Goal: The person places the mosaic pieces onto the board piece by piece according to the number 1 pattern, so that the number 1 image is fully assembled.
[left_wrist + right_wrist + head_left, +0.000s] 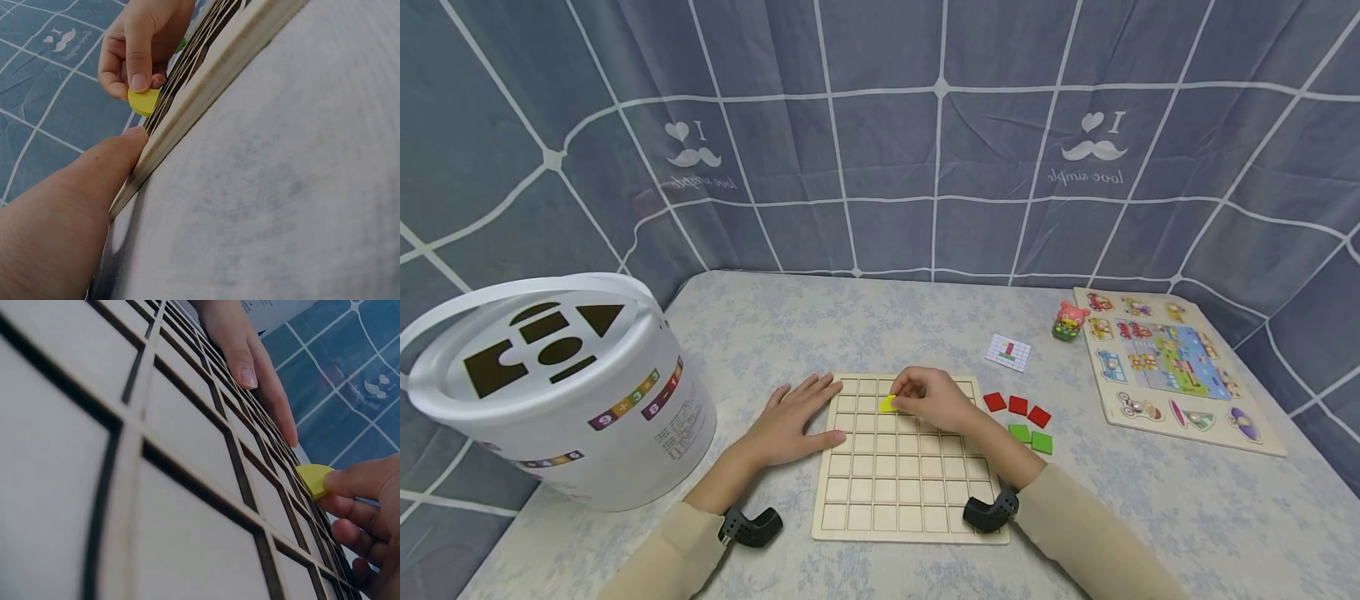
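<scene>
A wooden grid board with square recesses lies on the table. My right hand pinches a small yellow piece over the upper rows of the board. In the right wrist view the yellow piece shows a rounded edge and stands tilted at the grid between thumb and fingers. Flat on the table, my left hand has its fingers spread, its thumb touching the board's left edge. Red square tiles and green square tiles lie right of the board, partly beside my right forearm.
A white bucket with shape cutouts in its lid stands at the left. Behind the tiles lie a printed pattern card and a small pink-headed figurine. A wooden picture puzzle board occupies the right side.
</scene>
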Action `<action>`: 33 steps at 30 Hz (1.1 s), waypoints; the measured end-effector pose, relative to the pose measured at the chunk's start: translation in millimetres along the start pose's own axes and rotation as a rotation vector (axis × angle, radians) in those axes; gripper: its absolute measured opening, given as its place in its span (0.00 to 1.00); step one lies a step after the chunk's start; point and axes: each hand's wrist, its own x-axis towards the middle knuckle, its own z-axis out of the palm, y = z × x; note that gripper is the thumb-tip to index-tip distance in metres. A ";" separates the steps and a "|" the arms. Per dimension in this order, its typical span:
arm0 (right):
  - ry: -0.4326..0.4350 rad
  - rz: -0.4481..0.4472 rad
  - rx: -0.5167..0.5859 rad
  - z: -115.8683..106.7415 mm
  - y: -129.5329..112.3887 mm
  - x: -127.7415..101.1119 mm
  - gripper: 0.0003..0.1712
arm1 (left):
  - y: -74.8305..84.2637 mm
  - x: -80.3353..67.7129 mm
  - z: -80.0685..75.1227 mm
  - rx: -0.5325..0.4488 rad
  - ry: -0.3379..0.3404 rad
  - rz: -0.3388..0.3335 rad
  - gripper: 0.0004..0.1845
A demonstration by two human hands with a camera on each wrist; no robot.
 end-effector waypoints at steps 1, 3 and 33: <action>0.000 0.014 -0.001 -0.2 -5.7 -0.7 0.04 | 0.3 -0.1 -0.2 0.001 0.002 0.001 0.43; 0.001 0.041 0.009 0.9 -6.1 0.0 0.05 | 0.5 -0.3 -0.4 0.004 0.001 0.001 0.43; 0.009 0.072 -0.058 5.9 1.5 -0.5 0.04 | -1.5 -0.8 0.8 0.011 -0.004 0.003 0.43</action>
